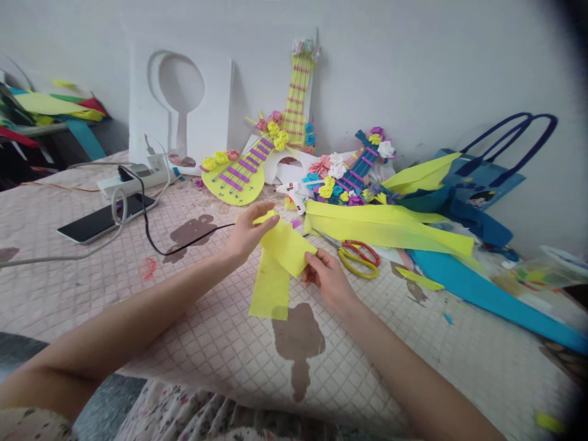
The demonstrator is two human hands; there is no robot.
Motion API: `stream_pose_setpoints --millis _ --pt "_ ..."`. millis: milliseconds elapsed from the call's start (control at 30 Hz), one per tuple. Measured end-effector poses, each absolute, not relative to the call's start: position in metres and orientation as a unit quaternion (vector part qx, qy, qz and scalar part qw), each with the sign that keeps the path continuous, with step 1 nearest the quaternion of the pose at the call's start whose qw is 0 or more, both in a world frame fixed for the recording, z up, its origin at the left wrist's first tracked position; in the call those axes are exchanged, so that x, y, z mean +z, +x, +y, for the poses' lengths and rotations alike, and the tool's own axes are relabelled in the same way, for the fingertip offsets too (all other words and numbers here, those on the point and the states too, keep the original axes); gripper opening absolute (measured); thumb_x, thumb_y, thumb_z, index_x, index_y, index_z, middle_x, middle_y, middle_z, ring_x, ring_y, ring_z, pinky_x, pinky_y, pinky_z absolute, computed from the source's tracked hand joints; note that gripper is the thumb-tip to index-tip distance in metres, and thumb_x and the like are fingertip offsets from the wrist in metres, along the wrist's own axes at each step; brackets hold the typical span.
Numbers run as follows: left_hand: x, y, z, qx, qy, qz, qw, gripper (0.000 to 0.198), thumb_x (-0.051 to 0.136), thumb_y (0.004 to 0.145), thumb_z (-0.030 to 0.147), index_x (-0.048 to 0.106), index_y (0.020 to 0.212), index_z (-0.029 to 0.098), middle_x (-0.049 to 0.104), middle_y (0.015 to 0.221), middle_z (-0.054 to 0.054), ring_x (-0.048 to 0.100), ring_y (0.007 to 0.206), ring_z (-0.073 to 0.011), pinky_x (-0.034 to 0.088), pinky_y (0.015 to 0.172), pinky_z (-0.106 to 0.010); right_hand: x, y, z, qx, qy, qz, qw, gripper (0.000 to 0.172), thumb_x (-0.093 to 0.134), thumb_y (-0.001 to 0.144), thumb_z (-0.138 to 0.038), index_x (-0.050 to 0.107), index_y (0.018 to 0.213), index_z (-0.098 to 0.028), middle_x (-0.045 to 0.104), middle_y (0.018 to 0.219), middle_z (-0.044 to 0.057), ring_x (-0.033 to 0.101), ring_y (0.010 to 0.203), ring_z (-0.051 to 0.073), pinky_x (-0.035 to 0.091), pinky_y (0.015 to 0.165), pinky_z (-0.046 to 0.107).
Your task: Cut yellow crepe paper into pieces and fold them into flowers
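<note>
Crepe paper (pixel 287 242) in yellow was gripped between both hands: the left hand (pixel 252 229) held its upper edge, the right hand (pixel 328 275) pinched its right corner. Cut but lying flat, it seemed barely worked so far. A yellow strip (pixel 270 294) extended below it, between the hands; whether the two were joined could not be told. Beyond the left hand, a lute-shaped cutout (pixel 250 187) looked largely finished, its roses (pixel 221 157) in place. Scissors (pixel 356 254) rested just beyond the right hand.
</note>
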State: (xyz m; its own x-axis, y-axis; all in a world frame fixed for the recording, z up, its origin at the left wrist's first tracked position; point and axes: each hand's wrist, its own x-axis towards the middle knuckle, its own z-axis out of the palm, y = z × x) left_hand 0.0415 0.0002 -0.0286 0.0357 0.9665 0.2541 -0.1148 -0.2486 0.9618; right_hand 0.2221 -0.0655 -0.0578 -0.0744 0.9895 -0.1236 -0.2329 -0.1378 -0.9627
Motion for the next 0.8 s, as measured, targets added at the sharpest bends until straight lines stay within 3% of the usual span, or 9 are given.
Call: stream_pose_setpoints --millis 100,233,333,500,800 --pt "-0.020 0.037 -0.001 0.527 0.639 0.392 0.401 0.032 0.072 0.070 0.032 0.069 0.099 0.020 0.065 0.112 -0.008 0.057 0.101 -0.0202 0.041 0.082 -0.026 -0.052 0.226 -0.069 0.625 -0.443 -0.470 0.437 0.025 0.070 0.071 -0.038 0.056 0.068 -0.018 0.053 0.047 -0.005 0.045 0.039 0.008 0.031 0.038 0.020" --pt "-0.011 0.035 -0.009 0.276 0.772 0.323 0.474 0.025 0.064 0.076 0.040 0.072 0.083 0.018 0.069 0.077 -0.006 0.059 0.065 -0.0152 0.040 0.055 -0.022 -0.048 0.227 -0.074 0.638 -0.410 -0.546 0.355 0.025 0.067 0.074 -0.039 0.055 0.070 -0.018 0.050 0.051 -0.007 0.041 0.039 0.005 0.029 0.038 0.018" --pt "-0.007 0.034 -0.015 0.180 0.799 0.298 0.490 0.026 0.064 0.074 0.042 0.069 0.072 0.017 0.063 0.061 -0.003 0.051 0.050 -0.0114 0.032 0.045 -0.021 -0.047 0.227 -0.074 0.630 -0.408 -0.545 0.374 0.024 0.066 0.074 -0.040 0.056 0.073 -0.019 0.048 0.053 -0.007 0.038 0.040 0.005 0.028 0.038 0.019" --pt "-0.005 0.034 -0.016 0.209 0.737 0.358 0.534 0.029 0.066 0.071 0.044 0.061 0.060 0.017 0.056 0.054 -0.001 0.045 0.045 -0.0093 0.027 0.041 -0.021 -0.043 0.227 -0.072 0.630 -0.403 -0.507 0.428 0.028 0.060 0.081 -0.045 0.052 0.070 -0.020 0.044 0.052 -0.007 0.038 0.041 0.006 0.027 0.037 0.020" --pt "-0.011 0.033 -0.007 0.212 0.683 0.401 0.572 0.026 0.074 0.063 0.042 0.068 0.063 0.016 0.062 0.058 -0.004 0.050 0.046 -0.0108 0.031 0.041 -0.022 -0.046 0.229 -0.074 0.549 -0.485 -0.539 0.415 0.029 0.064 0.077 -0.044 0.052 0.067 -0.019 0.052 0.052 -0.005 0.039 0.040 0.006 0.026 0.040 0.020"
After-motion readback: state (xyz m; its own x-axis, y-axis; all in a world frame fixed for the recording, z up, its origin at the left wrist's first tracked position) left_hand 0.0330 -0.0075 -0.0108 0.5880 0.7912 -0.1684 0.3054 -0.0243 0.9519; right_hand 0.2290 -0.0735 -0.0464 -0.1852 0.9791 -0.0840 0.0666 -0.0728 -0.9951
